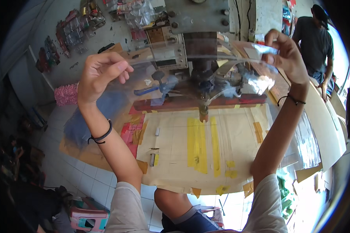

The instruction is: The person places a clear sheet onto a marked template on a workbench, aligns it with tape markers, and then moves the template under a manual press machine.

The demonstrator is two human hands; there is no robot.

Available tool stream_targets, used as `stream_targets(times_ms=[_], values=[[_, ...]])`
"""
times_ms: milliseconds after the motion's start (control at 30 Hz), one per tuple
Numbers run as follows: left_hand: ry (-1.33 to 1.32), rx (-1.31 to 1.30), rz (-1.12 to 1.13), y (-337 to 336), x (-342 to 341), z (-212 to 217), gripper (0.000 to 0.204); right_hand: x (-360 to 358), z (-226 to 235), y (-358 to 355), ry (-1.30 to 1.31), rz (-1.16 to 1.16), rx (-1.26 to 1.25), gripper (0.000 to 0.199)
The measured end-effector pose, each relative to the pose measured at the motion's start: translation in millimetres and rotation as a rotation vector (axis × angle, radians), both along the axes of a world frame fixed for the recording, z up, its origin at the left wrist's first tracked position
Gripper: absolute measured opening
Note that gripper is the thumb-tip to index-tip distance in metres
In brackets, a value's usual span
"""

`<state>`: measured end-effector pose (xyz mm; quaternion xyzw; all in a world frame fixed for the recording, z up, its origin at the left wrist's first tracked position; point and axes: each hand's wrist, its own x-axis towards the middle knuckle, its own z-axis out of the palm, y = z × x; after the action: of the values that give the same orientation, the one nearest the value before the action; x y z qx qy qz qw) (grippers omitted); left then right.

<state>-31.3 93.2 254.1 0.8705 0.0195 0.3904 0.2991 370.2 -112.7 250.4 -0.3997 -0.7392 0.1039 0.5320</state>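
Both arms are raised, and a clear plastic sheet (155,64) is stretched between my hands, bowed and shiny with reflections. My left hand (105,73) pinches its left edge between thumb and fingers. At the opposite edge, my right hand (286,58) grips the sheet with curled fingers. Through and below the sheet stands a press machine with a dark vertical column (202,73). Its work board (171,155) is covered in cream paper, with yellow tape strips (197,145) down the middle and small metal pieces (152,159) at the left.
A stack of clear sheets (305,139) and a large pale board (326,128) lie on the right. Dark blue sheeting (95,120) lies left, near a pink roll (66,94). Another person (313,42) stands at the far right. A pink stool (89,215) sits on the tiled floor.
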Motion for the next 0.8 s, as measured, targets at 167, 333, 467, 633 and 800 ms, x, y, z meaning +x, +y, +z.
stream_targets(times_ms=[167,333,467,633,800], values=[[0.036,-0.017,-0.066,20.7,6.0,-3.0,0.031,8.1,-4.6,-1.6,-0.021,-0.066,-0.142,0.039],[0.143,-0.003,-0.076,24.1,15.2,-9.7,0.034,18.6,-10.6,1.2,-0.022,-0.084,-0.094,0.043],[0.271,-0.06,-0.026,24.5,5.2,-9.4,0.033,19.3,-13.7,4.4,-0.025,0.031,-0.173,0.039],[0.252,-0.147,-0.01,22.0,3.0,-11.8,0.025,22.9,-12.8,1.0,-0.031,-0.02,-0.205,0.034],[0.2,-0.121,0.051,16.7,-3.4,-6.5,0.022,22.2,-13.4,12.8,-0.048,-0.097,-0.122,0.024]])
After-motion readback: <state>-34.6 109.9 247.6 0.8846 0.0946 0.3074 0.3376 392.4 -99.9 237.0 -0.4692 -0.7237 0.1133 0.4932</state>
